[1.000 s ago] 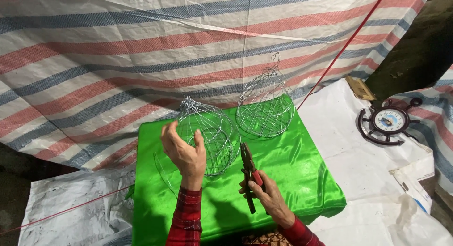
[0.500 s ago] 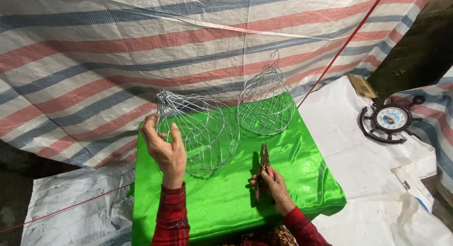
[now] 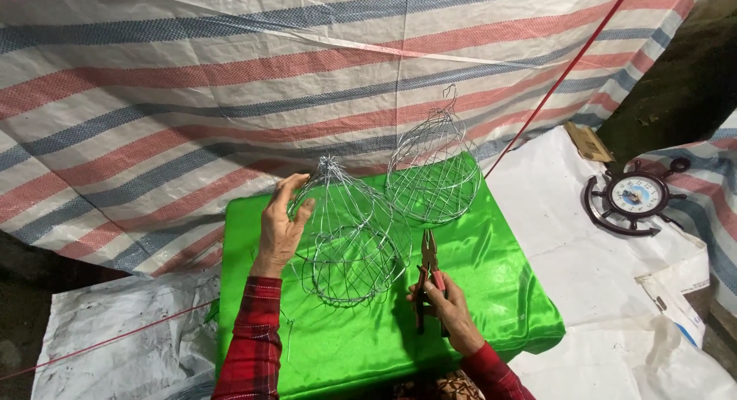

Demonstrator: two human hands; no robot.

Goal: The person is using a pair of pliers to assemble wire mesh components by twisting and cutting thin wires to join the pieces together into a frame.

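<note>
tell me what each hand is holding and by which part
Left hand grips the near wire frame by its upper left side, near the pointed top. Right hand holds pliers by the handles, nose up.

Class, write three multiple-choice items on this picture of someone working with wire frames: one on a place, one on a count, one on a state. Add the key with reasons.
1. Where does the second wire frame stand?
A. on the far part of the green cloth
B. on the white sheet
C. in the right hand

2. How many wire frames are in view?
A. one
B. two
C. four

3. How does the held wire frame lie?
A. upright
B. tipped, open ring toward the camera
C. crushed flat

Key: 1 A, it stands behind the pliers on the cloth. 2 B, one in the left hand, one standing. 3 B, its ring faces the viewer while the right hand grips the pliers.
</note>
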